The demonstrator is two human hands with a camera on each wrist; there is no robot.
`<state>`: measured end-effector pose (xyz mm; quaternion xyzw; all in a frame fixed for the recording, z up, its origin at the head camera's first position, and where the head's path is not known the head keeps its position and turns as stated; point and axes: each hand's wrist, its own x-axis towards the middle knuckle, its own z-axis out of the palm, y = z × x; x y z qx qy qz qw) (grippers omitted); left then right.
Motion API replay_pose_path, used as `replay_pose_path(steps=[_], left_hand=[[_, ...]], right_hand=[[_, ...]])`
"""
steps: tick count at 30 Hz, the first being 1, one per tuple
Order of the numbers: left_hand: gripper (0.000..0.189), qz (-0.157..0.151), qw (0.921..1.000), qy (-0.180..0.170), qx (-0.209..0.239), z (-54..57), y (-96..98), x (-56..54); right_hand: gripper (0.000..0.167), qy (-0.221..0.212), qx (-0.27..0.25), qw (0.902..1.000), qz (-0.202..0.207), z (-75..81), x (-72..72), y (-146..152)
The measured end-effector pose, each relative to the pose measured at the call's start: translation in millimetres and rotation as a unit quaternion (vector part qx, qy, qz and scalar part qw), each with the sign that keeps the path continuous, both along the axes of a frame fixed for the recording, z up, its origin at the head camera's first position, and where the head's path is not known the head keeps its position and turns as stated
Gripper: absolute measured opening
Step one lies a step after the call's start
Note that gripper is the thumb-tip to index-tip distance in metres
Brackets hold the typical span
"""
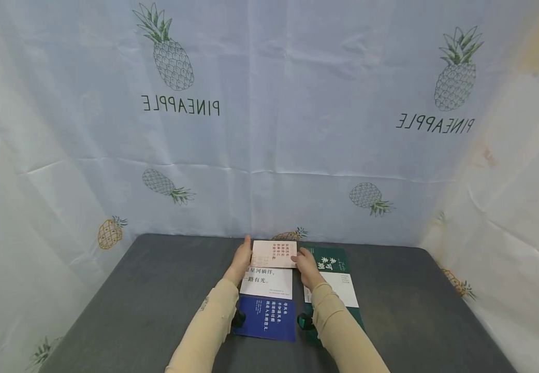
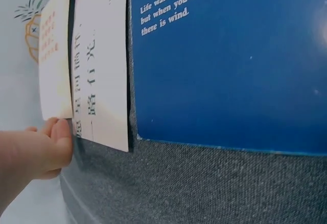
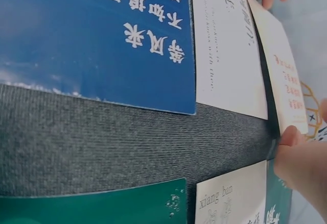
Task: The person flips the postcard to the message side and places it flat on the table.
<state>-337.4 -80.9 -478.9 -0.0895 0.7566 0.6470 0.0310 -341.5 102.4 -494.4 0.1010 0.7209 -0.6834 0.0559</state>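
Observation:
A pale pink postcard with red writing (image 1: 274, 254) stands at the far end of the table, between both hands. My left hand (image 1: 242, 260) holds its left edge; in the left wrist view the fingertips (image 2: 62, 130) grip a corner. At the opposite edge my right hand (image 1: 307, 267) pinches the card, thumb on its face. The card overlaps the top of a white postcard with black writing (image 1: 266, 285). Nearer to me lies a blue postcard with white writing (image 1: 269, 317).
Right of these, a dark green card (image 1: 336, 256), a white card (image 1: 339, 290) and another green card (image 1: 355, 314) form a second column, partly covered by my right arm. Behind the dark table (image 1: 166, 290) hangs a pineapple-print curtain (image 1: 269, 129).

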Motion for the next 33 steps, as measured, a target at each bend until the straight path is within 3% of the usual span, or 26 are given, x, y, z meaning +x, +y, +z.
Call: replay_pose_path(steps=[7,11,18,22,26,33], left_hand=[[0.066,0.003,0.9986,0.041,0.032,6.4,-2.8,-1.2],[0.062,0.009,0.9978,0.043,0.048,11.4,-0.6,-2.5],[0.057,0.04,0.9947,0.092,0.019,12.1,1.6,-6.0],[0.056,0.044,0.9938,0.102,0.008,12.7,2.1,-5.9],[0.053,0.066,0.9922,0.106,0.0,10.6,0.5,-6.1],[0.054,0.065,0.9922,0.1,0.035,8.5,-1.5,-4.3]], right_hand=[[0.06,0.033,-0.006,0.9993,-0.015,5.6,-4.4,-3.8],[0.058,0.044,-0.012,0.9987,-0.024,8.6,-4.2,-4.8],[0.049,0.078,-0.03,0.996,-0.032,12.2,-1.0,-4.8],[0.045,0.084,-0.033,0.9948,-0.047,11.4,-0.2,-4.1],[0.041,0.08,-0.035,0.9937,-0.07,9.9,0.7,-3.6],[0.044,0.089,-0.039,0.9918,-0.084,9.5,1.6,-6.1]])
